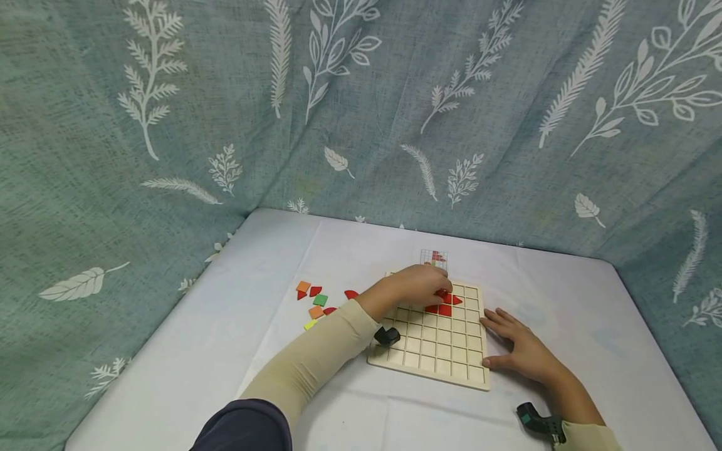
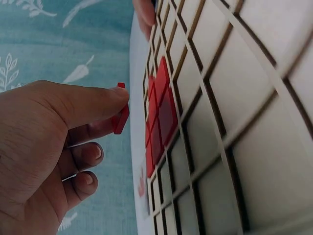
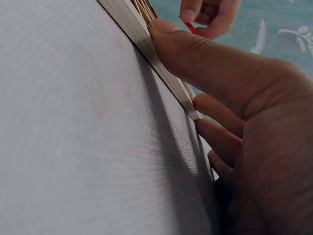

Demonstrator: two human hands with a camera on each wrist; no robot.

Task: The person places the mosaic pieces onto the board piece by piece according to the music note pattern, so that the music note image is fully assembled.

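My left hand (image 1: pixel 418 285) reaches over the upper part of a wooden grid board (image 1: pixel 429 347). Between thumb and fingertip it pinches a small flat red tile (image 2: pixel 122 120), held close over the board. Several red tiles (image 1: pixel 445 310) lie together in the grid's cells just beneath, partly hidden by the hand in the head view. At the board's right edge, my right hand (image 1: pixel 521 351) rests with fingers spread; its thumb (image 3: pixel 171 41) and fingertips touch the rim.
Left of the board, loose tiles are scattered on the white cloth, among them an orange tile (image 1: pixel 303 286), a green tile (image 1: pixel 320 300) and a red piece (image 1: pixel 351 294). Behind the board lies a printed pattern card (image 1: pixel 434 255). A leaf-patterned curtain (image 1: pixel 361 125) stands around the table.
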